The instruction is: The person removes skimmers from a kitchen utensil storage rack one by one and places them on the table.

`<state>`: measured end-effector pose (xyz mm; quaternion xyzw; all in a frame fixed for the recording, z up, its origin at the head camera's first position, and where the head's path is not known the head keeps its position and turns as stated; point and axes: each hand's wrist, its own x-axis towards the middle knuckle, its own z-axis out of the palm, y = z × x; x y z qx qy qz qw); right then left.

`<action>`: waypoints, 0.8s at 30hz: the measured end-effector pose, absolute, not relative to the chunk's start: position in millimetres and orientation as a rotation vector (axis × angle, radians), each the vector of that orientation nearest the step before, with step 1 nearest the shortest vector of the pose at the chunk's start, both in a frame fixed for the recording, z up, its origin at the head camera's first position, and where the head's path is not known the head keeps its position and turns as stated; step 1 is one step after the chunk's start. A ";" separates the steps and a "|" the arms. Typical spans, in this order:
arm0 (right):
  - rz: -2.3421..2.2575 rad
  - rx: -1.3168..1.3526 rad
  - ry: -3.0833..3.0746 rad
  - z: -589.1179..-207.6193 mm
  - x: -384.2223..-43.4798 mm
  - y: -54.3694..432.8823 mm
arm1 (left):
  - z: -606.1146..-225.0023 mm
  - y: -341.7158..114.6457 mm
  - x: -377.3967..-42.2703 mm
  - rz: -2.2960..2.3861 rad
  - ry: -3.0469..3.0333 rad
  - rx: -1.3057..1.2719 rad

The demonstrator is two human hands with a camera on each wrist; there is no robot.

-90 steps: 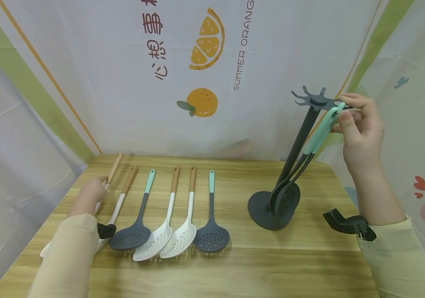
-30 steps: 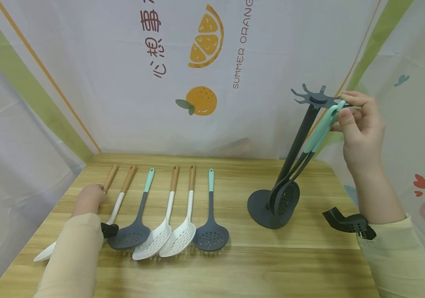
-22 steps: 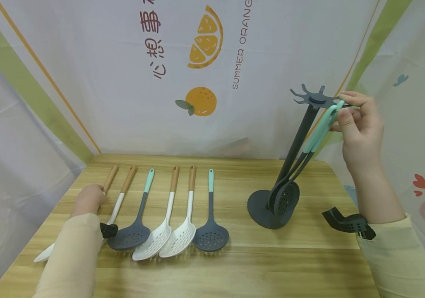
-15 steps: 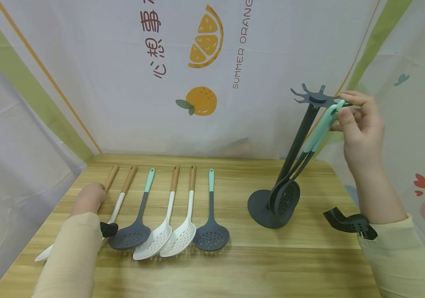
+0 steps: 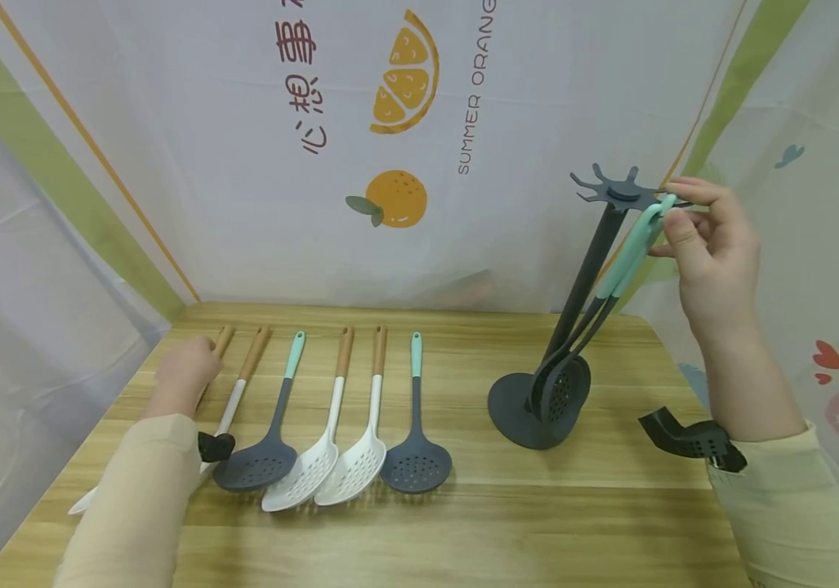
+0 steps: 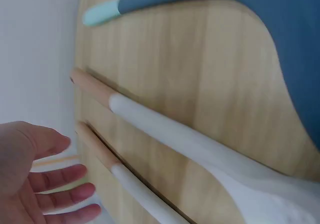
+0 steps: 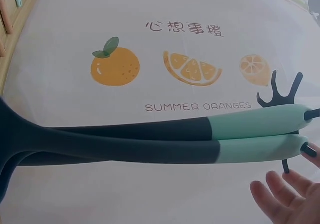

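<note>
My left hand [image 5: 187, 371] is over the leftmost utensil with a white shaft and wooden handle [image 5: 224, 339], its head mostly behind my sleeve. In the left wrist view the fingers of this hand [image 6: 35, 176] are spread loosely, apart from that wooden handle [image 6: 97, 146]. At the right, a dark utensil stand [image 5: 591, 278] bears dark utensils with mint handles [image 5: 635, 249]; the front one is a slotted skimmer [image 5: 566, 392]. My right hand [image 5: 716, 253] pinches the handle's top end at a hook; in the right wrist view its other fingers [image 7: 282, 196] hang loosely curled.
Several utensils lie in a row on the wooden table [image 5: 507, 531]: a wooden-handled one [image 5: 243, 376], a grey skimmer [image 5: 257, 465], two white skimmers [image 5: 305, 478] and another grey skimmer [image 5: 417, 465]. A printed curtain [image 5: 243, 229] hangs behind.
The leftmost white utensil has shifted slightly toward the front left while my left hand held it. That hand has since let go and moved up toward the handle's end. The right hand stays nearly still.
</note>
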<state>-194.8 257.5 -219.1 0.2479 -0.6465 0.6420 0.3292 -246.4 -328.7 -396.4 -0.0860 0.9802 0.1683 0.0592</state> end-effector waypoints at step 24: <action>1.579 0.532 -1.841 -212.1 -181.6 256.2 | -317.0 -208.2 -267.9 0.710 3.386 0.296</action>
